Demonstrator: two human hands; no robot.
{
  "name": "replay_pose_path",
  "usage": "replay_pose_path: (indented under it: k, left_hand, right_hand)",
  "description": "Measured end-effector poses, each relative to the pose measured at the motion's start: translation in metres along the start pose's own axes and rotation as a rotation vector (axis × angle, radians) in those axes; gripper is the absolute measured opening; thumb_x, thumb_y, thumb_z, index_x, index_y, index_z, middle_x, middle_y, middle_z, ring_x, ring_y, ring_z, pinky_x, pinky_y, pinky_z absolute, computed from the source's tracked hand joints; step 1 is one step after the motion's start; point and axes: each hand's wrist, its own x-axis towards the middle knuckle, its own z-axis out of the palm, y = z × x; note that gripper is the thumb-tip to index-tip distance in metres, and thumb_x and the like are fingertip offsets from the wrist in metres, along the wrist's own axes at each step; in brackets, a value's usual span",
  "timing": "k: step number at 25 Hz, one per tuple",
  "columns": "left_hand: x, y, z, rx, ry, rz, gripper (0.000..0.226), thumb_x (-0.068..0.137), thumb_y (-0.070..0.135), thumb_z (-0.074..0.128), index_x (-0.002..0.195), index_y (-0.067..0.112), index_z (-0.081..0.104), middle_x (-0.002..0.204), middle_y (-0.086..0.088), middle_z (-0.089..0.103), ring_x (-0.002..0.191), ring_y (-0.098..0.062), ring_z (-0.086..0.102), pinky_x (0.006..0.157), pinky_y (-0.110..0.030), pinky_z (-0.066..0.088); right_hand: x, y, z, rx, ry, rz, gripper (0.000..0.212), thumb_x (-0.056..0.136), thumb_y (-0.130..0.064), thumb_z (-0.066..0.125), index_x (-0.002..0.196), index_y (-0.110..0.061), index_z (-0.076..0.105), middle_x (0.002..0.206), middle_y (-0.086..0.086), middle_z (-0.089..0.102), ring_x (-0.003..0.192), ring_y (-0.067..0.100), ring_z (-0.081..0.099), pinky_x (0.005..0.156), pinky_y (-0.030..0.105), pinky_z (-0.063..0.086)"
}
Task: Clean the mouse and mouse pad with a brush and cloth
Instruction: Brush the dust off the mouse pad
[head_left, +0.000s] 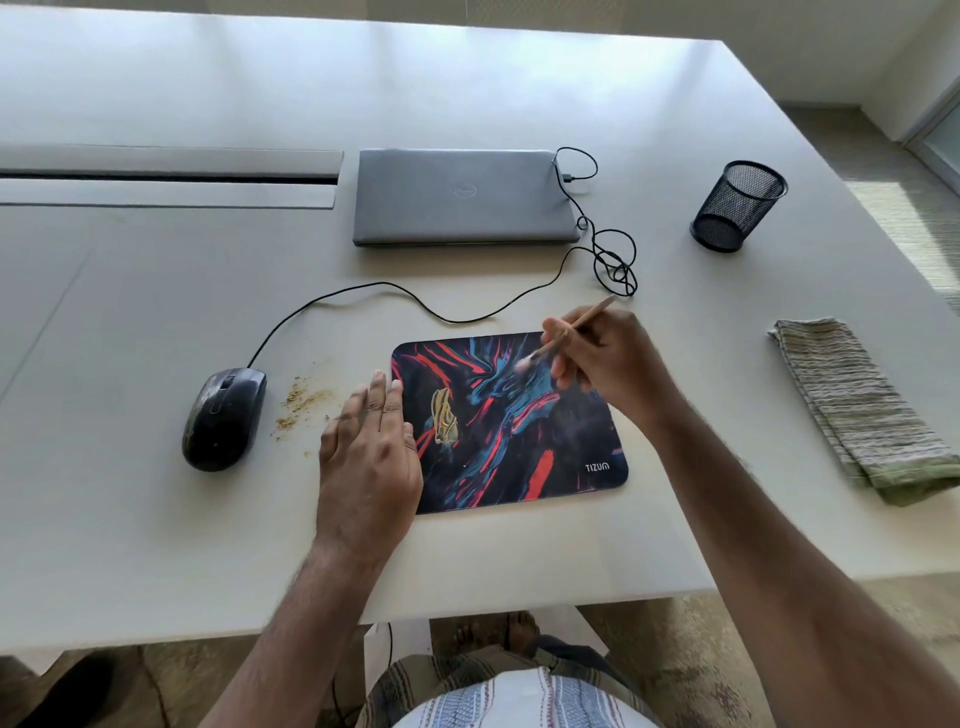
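The right hand (602, 358) is gripping a brush (563, 335) over the far side of the mouse pad (519, 431). The left hand (369, 447) is lying open, flat on the pad's left edge. The mouse (223, 418) is sitting left on the worktop (156, 291), the cloth (857, 405) right.

black mouse (224, 418) left of colourful pad (519, 431); brush (566, 335) above pad; cloth (862, 410) right.

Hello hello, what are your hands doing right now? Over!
Right hand holding brush, bristles over mouse pad. Left hand flat on pad's left edge. Crumbs between pad and mouse. Cloth untouched.
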Motion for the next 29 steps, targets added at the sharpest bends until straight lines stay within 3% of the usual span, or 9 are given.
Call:
replay_pose_path:
  k: [3, 7, 8, 12, 16, 17, 20, 25, 29]
  left_hand:
    - [0.0, 0.0, 0.001, 0.003, 0.007, 0.002, 0.056, 0.103, 0.029, 0.033, 0.156, 0.011, 0.041, 0.162, -0.009, 0.041, 0.149, -0.026, 0.037, 0.117, -0.044, 0.03]
    - [0.0, 0.001, 0.002, 0.013, 0.013, 0.002, 0.056, 0.103, 0.029, 0.033, 0.155, 0.012, 0.042, 0.161, -0.009, 0.042, 0.148, -0.026, 0.038, 0.116, -0.043, 0.029]
    - [0.0, 0.001, 0.002, 0.012, 0.015, 0.002, 0.056, 0.103, 0.029, 0.033, 0.155, 0.012, 0.042, 0.161, -0.009, 0.042, 0.148, -0.026, 0.038, 0.117, -0.043, 0.029]
    - [0.001, 0.0, 0.002, 0.004, 0.017, -0.001, 0.056, 0.103, 0.029, 0.034, 0.155, 0.011, 0.043, 0.161, -0.009, 0.042, 0.148, -0.027, 0.038, 0.116, -0.044, 0.031]
    - [0.001, 0.002, 0.001, -0.003, 0.031, 0.001, 0.055, 0.102, 0.028, 0.035, 0.154, 0.011, 0.044, 0.16, -0.009, 0.043, 0.147, -0.027, 0.04, 0.116, -0.044, 0.031]
    - [0.001, 0.002, 0.0, -0.002, 0.037, 0.0, 0.055, 0.102, 0.028, 0.035, 0.154, 0.011, 0.045, 0.16, -0.009, 0.044, 0.147, -0.027, 0.04, 0.115, -0.044, 0.031]
    - [0.0, 0.001, 0.001, -0.002, 0.036, 0.005, 0.055, 0.102, 0.028, 0.035, 0.154, 0.011, 0.044, 0.16, -0.009, 0.043, 0.147, -0.027, 0.04, 0.116, -0.044, 0.031]
    - [0.0, 0.001, 0.002, 0.015, 0.04, 0.007, 0.055, 0.102, 0.027, 0.036, 0.153, 0.011, 0.045, 0.16, -0.009, 0.043, 0.146, -0.027, 0.041, 0.115, -0.043, 0.031]
    - [0.001, 0.0, 0.002, 0.015, 0.022, 0.007, 0.055, 0.103, 0.028, 0.033, 0.155, 0.011, 0.043, 0.162, -0.009, 0.041, 0.148, -0.026, 0.038, 0.117, -0.043, 0.028]
  right_hand:
    - [-0.005, -0.007, 0.006, 0.056, -0.349, 0.05, 0.027, 0.105, -0.018, 0.064, 0.091, 0.004, 0.071, 0.065, 0.016, 0.071, 0.046, 0.019, 0.064, 0.041, 0.025, 0.046]
    - [0.015, 0.002, -0.001, -0.033, 0.015, 0.02, 0.019, 0.103, -0.018, 0.067, 0.088, -0.008, 0.071, 0.067, 0.009, 0.074, 0.051, 0.021, 0.067, 0.046, 0.029, 0.047]
    - [0.015, 0.0, -0.001, -0.04, 0.024, -0.006, 0.019, 0.103, -0.018, 0.066, 0.087, -0.009, 0.071, 0.066, 0.008, 0.074, 0.051, 0.02, 0.067, 0.045, 0.029, 0.047]
    - [0.01, -0.011, 0.012, -0.041, -0.319, 0.008, 0.022, 0.105, -0.011, 0.062, 0.087, -0.001, 0.07, 0.065, 0.01, 0.073, 0.05, 0.021, 0.066, 0.041, 0.025, 0.046]
    - [0.023, -0.004, 0.011, -0.086, 0.016, -0.027, 0.022, 0.105, -0.015, 0.062, 0.084, -0.011, 0.07, 0.066, 0.006, 0.075, 0.052, 0.02, 0.07, 0.045, 0.025, 0.046]
    - [0.023, -0.007, 0.013, -0.067, 0.0, -0.051, 0.023, 0.106, -0.015, 0.061, 0.085, -0.011, 0.07, 0.066, 0.007, 0.075, 0.053, 0.021, 0.07, 0.045, 0.025, 0.047]
    - [0.018, -0.012, 0.026, 0.073, -0.286, -0.022, 0.02, 0.106, -0.007, 0.061, 0.091, 0.004, 0.069, 0.069, 0.015, 0.074, 0.055, 0.026, 0.069, 0.042, 0.024, 0.047]
    - [0.028, -0.008, 0.028, -0.024, -0.06, -0.064, 0.013, 0.105, -0.017, 0.064, 0.097, -0.009, 0.07, 0.074, 0.009, 0.076, 0.062, 0.025, 0.073, 0.048, 0.016, 0.045]
    - [0.025, -0.012, 0.038, 0.076, -0.225, -0.018, 0.014, 0.106, -0.017, 0.063, 0.094, -0.013, 0.069, 0.075, 0.009, 0.077, 0.064, 0.029, 0.075, 0.044, 0.023, 0.045]
